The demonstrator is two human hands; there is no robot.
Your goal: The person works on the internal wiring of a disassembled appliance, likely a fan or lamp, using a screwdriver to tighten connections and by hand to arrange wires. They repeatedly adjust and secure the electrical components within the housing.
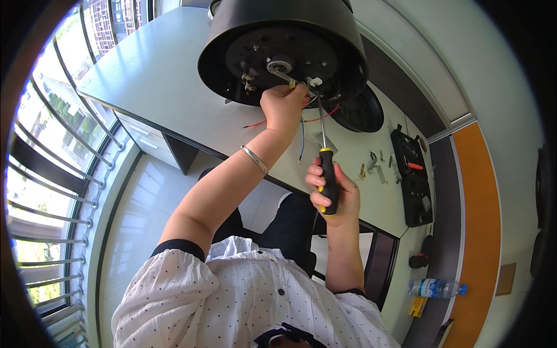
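A black round appliance housing (281, 35) lies on its side on the desk, its open underside facing me. Inside show a metal bracket (280, 68), a small white connector block (315, 82) and screws. My left hand (281, 107) reaches into the lower rim with its fingertips pinched beside the bracket; what they hold is hidden. My right hand (339, 191) is wrapped round the black and yellow handle of a screwdriver (328, 177). Its shaft points up, and the tip is close to the connector block; contact is not clear. Red and blue wires (302, 142) hang below the housing.
Behind the housing's right side lies a black round cover (360, 110). Small metal brackets and screws (374, 165) are scattered right of the screwdriver. An opened black tool case (413, 180) lies farther right, with a water bottle (436, 288) nearer me. Barred windows (55, 191) line the left.
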